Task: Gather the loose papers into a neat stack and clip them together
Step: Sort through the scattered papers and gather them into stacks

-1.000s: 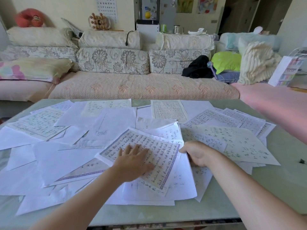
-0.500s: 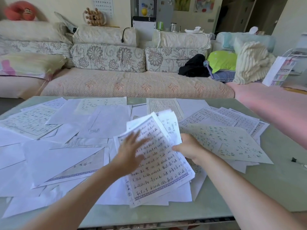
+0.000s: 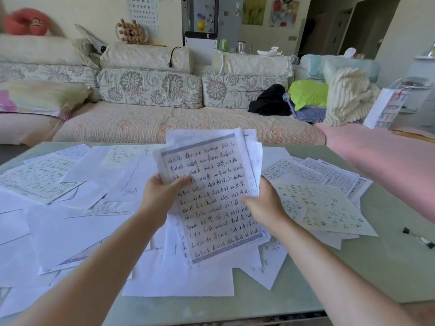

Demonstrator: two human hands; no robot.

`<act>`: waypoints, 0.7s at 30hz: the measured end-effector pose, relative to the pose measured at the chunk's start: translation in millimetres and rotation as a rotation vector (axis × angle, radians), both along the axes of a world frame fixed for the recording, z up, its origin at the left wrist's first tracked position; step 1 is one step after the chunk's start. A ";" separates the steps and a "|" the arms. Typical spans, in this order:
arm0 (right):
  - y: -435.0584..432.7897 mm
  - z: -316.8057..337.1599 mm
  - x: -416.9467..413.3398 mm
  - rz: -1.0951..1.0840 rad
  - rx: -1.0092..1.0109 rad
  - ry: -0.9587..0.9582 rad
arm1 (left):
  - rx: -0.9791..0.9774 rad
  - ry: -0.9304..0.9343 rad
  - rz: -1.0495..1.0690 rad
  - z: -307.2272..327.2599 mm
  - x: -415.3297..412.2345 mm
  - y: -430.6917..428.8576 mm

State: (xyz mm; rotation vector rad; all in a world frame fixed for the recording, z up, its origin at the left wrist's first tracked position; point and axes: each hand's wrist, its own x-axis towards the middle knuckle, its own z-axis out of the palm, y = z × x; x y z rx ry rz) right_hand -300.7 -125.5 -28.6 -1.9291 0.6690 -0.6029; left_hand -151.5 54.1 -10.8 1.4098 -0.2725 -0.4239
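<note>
Handwritten white paper sheets, a bundle topped by a blue-bordered page (image 3: 211,201), were held tilted above the middle of the pale green worktop (image 3: 388,274). Whether the bundle's lower edge touched the sheets beneath could not be told. The left hand (image 3: 159,196) clamped the bundle's edge at 9 o'clock, its thumb across the front of the top page and its fingers hidden behind. The right hand (image 3: 266,205) had its grip closed on the opposite edge at 3 o'clock, thumb in front. The bundle was uneven, with corners fanning out at 12 and 1 o'clock.

Loose white sheets (image 3: 70,231) lay flat and overlapping across the worktop on every side of the bundle. A pale yellowish printed sheet (image 3: 329,208) lay at 3 o'clock, just beside the right hand. At 4 o'clock a small black-tipped object (image 3: 406,231) sat on bare worktop, too small to identify. A floral sofa (image 3: 150,90) stood beyond at 12 o'clock.
</note>
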 end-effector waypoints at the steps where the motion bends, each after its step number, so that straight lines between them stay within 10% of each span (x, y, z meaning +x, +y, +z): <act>1: -0.8 5.8 -0.5 -0.022 0.004 -0.048 | -0.040 -0.044 0.014 8.3 -2.2 0.0; 8: 9.7 45.6 -16.6 -0.023 -0.022 -0.367 | -0.191 -0.369 0.097 47.8 -34.3 -0.6; 21: 7.8 28.7 -13.6 -0.084 0.026 -0.193 | -0.008 -0.434 0.138 14.7 -40.6 -17.1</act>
